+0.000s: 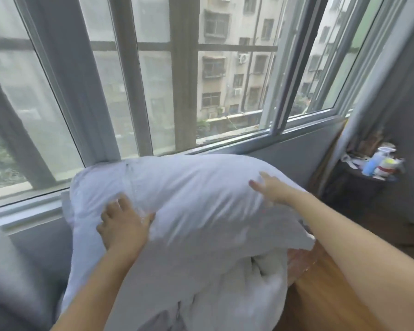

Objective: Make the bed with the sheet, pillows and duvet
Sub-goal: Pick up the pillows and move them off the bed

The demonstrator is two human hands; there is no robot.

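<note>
A large white pillow [189, 187] is held up in front of the window, blurred by motion. My left hand [122, 225] grips its lower left side, fingers pressed into the fabric. Against the pillow's upper right part lies my right hand [270, 185], fingers spread flat on the cloth. Below the pillow a bunched white duvet [237, 287] hangs or lies in folds. The bed itself and the sheet are not in view.
A wide window [177, 80] with grey frames fills the background, its sill just behind the pillow. At the right, a dark round stand [359, 185] carries bottles and clutter. A wooden surface [325, 295] shows at lower right; grey upholstery [14, 271] at lower left.
</note>
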